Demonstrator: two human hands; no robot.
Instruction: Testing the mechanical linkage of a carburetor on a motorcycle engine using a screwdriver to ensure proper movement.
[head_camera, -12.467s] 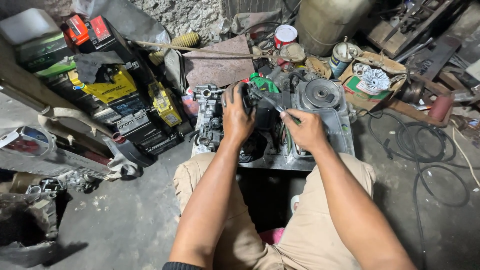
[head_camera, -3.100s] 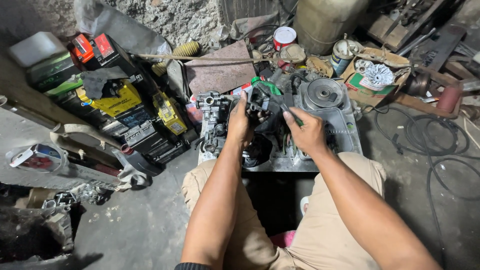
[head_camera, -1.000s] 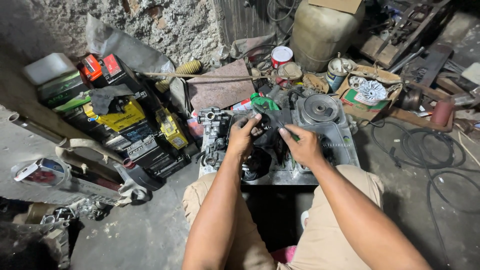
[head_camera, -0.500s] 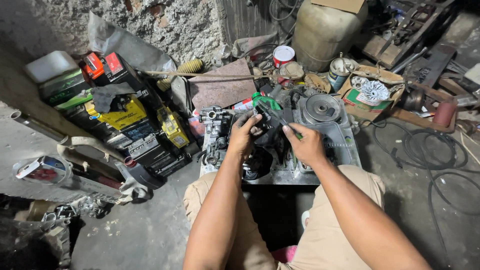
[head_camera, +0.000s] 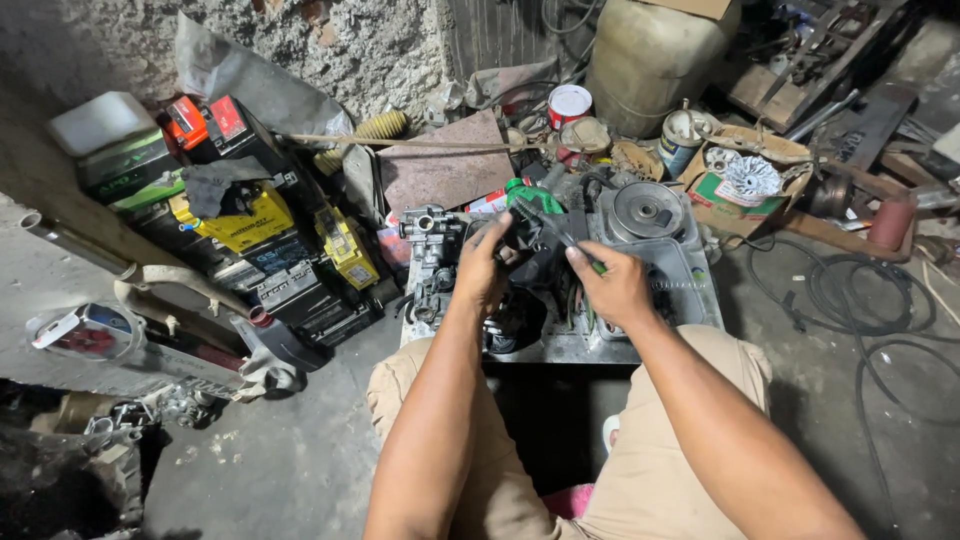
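Observation:
A grey engine block (head_camera: 655, 260) with a round silver flywheel (head_camera: 642, 210) sits on a low metal stand in front of my knees. My left hand (head_camera: 482, 268) grips a dark engine part (head_camera: 530, 250) on the block's left side. My right hand (head_camera: 612, 285) is closed around a green-handled tool (head_camera: 545, 215), whose tip points into that dark part. A small silver carburettor-like piece (head_camera: 428, 228) stands just left of my left hand.
Stacked black and yellow batteries (head_camera: 250, 240) lie at left beside a chrome exhaust pipe (head_camera: 180, 330). Behind the block are a reddish slab (head_camera: 440, 170), tins (head_camera: 570, 105), a large drum (head_camera: 650, 50) and a cardboard box (head_camera: 745, 185). Black cables (head_camera: 860, 310) coil at right.
Both hands stay on the engine; my fingers have shifted slightly on the dark part and the tool. The view has drifted a little.

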